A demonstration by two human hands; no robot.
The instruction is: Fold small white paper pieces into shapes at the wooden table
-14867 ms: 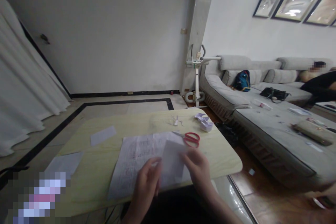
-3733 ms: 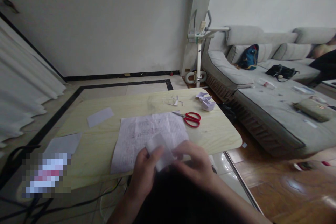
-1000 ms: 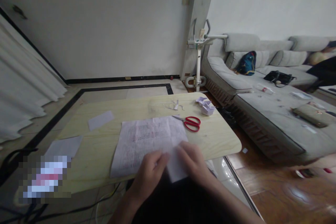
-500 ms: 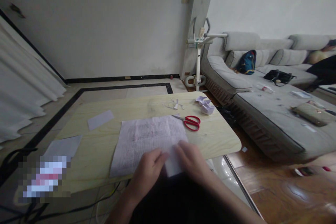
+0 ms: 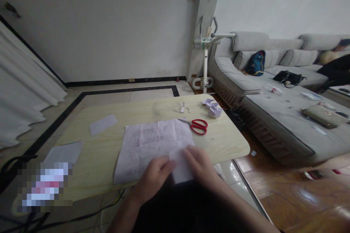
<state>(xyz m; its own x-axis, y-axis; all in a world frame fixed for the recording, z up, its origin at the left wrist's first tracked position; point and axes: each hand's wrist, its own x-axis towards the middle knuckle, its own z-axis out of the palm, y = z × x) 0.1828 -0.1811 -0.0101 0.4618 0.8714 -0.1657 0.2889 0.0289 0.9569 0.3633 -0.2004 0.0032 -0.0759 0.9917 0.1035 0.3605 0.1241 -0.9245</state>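
Note:
Between my two hands, at the table's near edge, is a small white piece of paper (image 5: pixel 180 171). My left hand (image 5: pixel 158 171) pinches its left side between thumb and fingers. On its right side my right hand (image 5: pixel 199 164) is closed, somewhat blurred. Just beyond lies a large printed sheet (image 5: pixel 153 140) with fold creases, flat on the wooden table (image 5: pixel 221 142). Red-handled scissors (image 5: pixel 199 126) rest at its upper right corner, blades pointing left. Crumpled or folded paper pieces (image 5: pixel 213 110) sit near the far right corner, and thin paper scraps (image 5: pixel 182 108) lie left of them.
A white paper rectangle (image 5: pixel 103 125) and another sheet (image 5: pixel 62 153) lie on the left side of the table. Black cables (image 5: pixel 68 220) run below it. On the right stands a grey sofa (image 5: pixel 279 123) with bags; a person sits at its far end.
Since the oldest frame, the paper in my hands looks smaller, and its angle has shifted between frames. Over the last second both hands stay on it with slight movement. The scissors remain in place.

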